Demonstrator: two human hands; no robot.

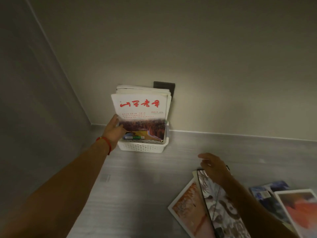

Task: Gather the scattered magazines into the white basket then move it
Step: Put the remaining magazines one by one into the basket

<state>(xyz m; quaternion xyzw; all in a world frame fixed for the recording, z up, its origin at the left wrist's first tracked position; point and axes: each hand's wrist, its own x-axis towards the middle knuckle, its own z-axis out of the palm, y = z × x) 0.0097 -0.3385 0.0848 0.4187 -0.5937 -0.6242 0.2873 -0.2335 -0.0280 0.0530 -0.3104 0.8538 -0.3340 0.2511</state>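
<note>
Gripping the near-left edge of the front magazine (142, 115), the left hand (114, 128) has its thumb over the cover and its fingers curled behind, steadying that magazine where it stands upright in the white basket (143, 146). Behind it in the basket stands a stack of other magazines (142, 89), leaning back toward the wall (205, 57) and rising well above the basket's low rim. A red cord (105, 143) circles that wrist, just left of the basket.

Nearer the camera and to the right of the basket, the right hand (214, 168) hovers with loosely spread fingers over the top of a dark-edged magazine (221, 205); motion blur hides whether the fingertips touch it, and nothing is clearly held. That magazine overlaps an orange-toned one (188, 212), and two more lie farther right of the basket, a blue one (267, 196) under a red-orange one (298, 208), all flat on the grey counter (137, 186).

My guess at the risk: the basket is shallow and the stack tall, so releasing the front magazine carelessly could let it flop forward or tip the basket over. Dragging the dark-edged magazine one-handed may also slide the orange one off with it.
</note>
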